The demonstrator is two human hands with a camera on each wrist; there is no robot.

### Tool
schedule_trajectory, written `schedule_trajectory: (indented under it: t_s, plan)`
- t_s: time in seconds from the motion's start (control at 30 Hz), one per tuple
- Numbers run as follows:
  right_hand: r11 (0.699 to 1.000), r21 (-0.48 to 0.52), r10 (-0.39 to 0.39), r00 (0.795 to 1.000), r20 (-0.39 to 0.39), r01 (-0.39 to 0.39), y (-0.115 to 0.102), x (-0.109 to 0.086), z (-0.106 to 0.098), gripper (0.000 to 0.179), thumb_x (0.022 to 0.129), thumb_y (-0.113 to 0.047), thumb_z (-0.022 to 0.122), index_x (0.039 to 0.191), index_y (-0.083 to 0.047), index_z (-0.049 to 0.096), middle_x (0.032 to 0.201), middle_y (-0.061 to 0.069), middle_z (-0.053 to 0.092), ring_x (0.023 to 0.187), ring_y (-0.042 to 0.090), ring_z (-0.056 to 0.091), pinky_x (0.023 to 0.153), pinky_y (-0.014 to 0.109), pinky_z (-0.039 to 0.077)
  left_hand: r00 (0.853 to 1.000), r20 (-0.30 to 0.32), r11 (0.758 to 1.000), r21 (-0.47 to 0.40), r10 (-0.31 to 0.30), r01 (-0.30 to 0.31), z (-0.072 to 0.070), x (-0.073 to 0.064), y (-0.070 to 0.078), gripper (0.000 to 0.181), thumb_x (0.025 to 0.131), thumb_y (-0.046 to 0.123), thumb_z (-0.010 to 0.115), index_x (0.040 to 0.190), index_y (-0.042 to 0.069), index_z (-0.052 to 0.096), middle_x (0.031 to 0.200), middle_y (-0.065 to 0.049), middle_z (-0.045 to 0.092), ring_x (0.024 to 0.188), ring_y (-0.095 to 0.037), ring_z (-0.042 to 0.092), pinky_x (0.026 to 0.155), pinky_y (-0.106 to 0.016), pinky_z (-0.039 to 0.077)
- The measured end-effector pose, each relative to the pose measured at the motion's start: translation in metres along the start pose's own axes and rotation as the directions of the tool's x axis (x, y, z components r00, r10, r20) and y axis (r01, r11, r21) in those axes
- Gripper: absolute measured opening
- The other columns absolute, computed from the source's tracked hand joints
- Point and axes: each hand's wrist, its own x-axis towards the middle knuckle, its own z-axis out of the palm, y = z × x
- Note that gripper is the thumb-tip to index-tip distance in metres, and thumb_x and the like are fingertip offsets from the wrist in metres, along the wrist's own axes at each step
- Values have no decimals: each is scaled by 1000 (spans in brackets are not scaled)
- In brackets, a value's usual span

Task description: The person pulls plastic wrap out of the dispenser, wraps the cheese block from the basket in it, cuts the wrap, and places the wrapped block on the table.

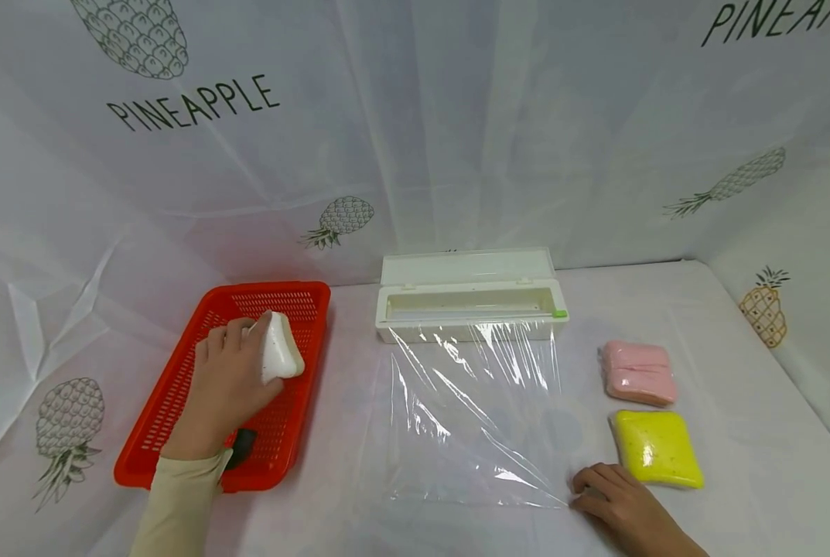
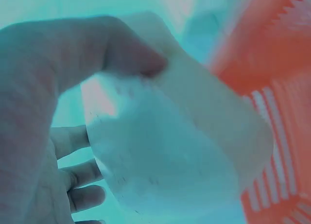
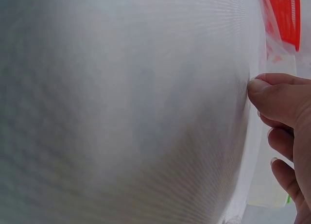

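Observation:
My left hand (image 1: 230, 383) grips a white rounded-square block (image 1: 280, 348) above the red basket (image 1: 313, 309). In the left wrist view the thumb lies across the block (image 2: 160, 151), which has a beige side and small dark specks. My right hand (image 1: 619, 507) pinches the near right corner of a clear sheet of cling film (image 1: 470, 433) between thumb and finger. The sheet runs out over the table from a white cling film dispenser (image 1: 470, 333) whose lid stands up. In the right wrist view the fingertips (image 3: 260, 85) meet at the pale surface's edge.
A yellow block (image 1: 658, 449) lies just beyond the right hand, with a shiny pink block (image 1: 639, 373) behind it. Inside the basket, near the left wrist, sits a dark object (image 1: 242, 447), partly hidden. A white pineapple-print sheet (image 1: 456, 155) hangs behind the table.

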Motion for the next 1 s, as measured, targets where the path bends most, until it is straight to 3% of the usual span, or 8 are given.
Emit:
schedule_trajectory:
  t_s: [0.2, 0.33, 0.47, 0.57, 0.67, 0.73, 0.83, 1.0]
  plan:
    - [1000, 5, 14, 1000, 9, -14, -2, -2, 1, 57, 111, -51, 34, 86, -24, 78, 105, -9, 62, 93, 12, 54, 96, 17, 39, 993, -21, 993, -8, 120, -120, 2, -9, 52, 92, 67, 24, 92, 146, -1, 53, 128, -27, 56, 117, -48, 49, 95, -64, 43]
    - [1000, -5, 10, 1000, -3, -10, -3, -4, 2, 60, 113, -48, 30, 85, -24, 77, 105, -8, 62, 93, 13, 54, 95, 19, 39, 969, -34, 969, -32, 244, -245, 18, -16, 82, 95, 64, 31, 94, 145, -1, 56, 125, -22, 56, 119, -44, 51, 101, -61, 46]
    - [1000, -16, 5, 1000, 6, -5, -3, -5, 3, 59, 114, -49, 31, 86, -24, 77, 105, -8, 62, 94, 12, 54, 94, 20, 39, 945, -48, 941, -93, 323, -326, 37, -20, 105, 95, 63, 33, 93, 144, -2, 58, 123, -19, 55, 117, -40, 53, 102, -55, 48]
    - [1000, -21, 3, 1000, 28, -3, -2, -7, 1, 37, 108, -47, 56, 88, -25, 78, 106, -7, 62, 94, 13, 55, 94, 20, 39, 937, -16, 928, -131, 350, -349, 49, -23, 122, 96, 64, 34, 94, 146, 0, 57, 125, -18, 56, 115, -38, 55, 102, -51, 49]
    - [1000, -24, 9, 999, 48, -8, -2, -7, -1, 16, 90, -40, 77, 89, -24, 78, 107, -7, 62, 95, 13, 55, 94, 21, 39, 926, 61, 922, -135, 373, -363, 57, -26, 141, 98, 68, 41, 94, 150, 4, 54, 130, -16, 56, 119, -35, 55, 105, -51, 46]
    - [1000, -29, 12, 999, 47, -11, -2, -6, -1, 18, 82, -40, 83, 89, -24, 78, 107, -8, 62, 95, 13, 55, 95, 21, 39, 915, 100, 917, -123, 392, -379, 61, -28, 154, 98, 71, 45, 92, 151, 6, 53, 132, -15, 57, 122, -33, 54, 107, -51, 44]
    - [1000, -21, 22, 999, 38, -21, -3, -4, -1, 22, 86, -45, 82, 89, -23, 78, 106, -8, 62, 95, 13, 55, 96, 20, 39, 896, 137, 906, -113, 422, -409, 73, -30, 172, 96, 75, 50, 89, 153, 9, 51, 135, -12, 57, 126, -30, 53, 106, -49, 43]
    - [999, -23, 28, 999, 23, -28, -3, -3, -1, 17, 73, -28, 82, 89, -23, 77, 107, -8, 62, 97, 14, 55, 98, 20, 37, 874, 172, 890, -128, 454, -437, 94, -37, 197, 96, 77, 54, 87, 155, 12, 50, 137, -8, 56, 128, -25, 52, 106, -46, 43]
